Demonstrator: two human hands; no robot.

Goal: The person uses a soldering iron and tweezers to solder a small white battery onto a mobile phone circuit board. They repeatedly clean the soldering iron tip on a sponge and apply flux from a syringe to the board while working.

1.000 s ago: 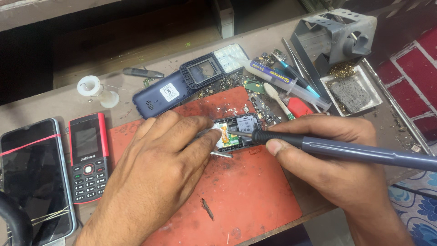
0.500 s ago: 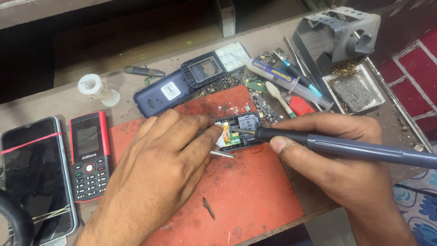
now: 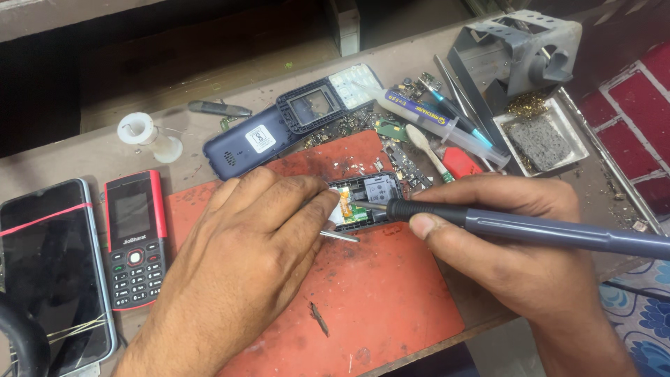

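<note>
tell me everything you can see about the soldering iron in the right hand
The soldering iron has a long grey-blue handle that looks like plastic, a black collar and a thin metal tip. It lies nearly level, its rear end running off the right edge. The right hand pinches it near the collar like a pen. The tip rests on the opened phone board, which the left hand steadies on the red mat.

A red and black keypad phone [image 3: 135,239] lies at the left of the counter [image 3: 84,150], just beside a black smartphone [image 3: 52,269] with a red band across it. Farther back stand a white spool [image 3: 139,132], a dark blue phone back cover [image 3: 252,144] and a black phone frame [image 3: 312,106]. To the right lie a syringe [image 3: 447,126], a white tray with a grey sponge [image 3: 541,139] and a grey metal stand [image 3: 523,49].
</note>
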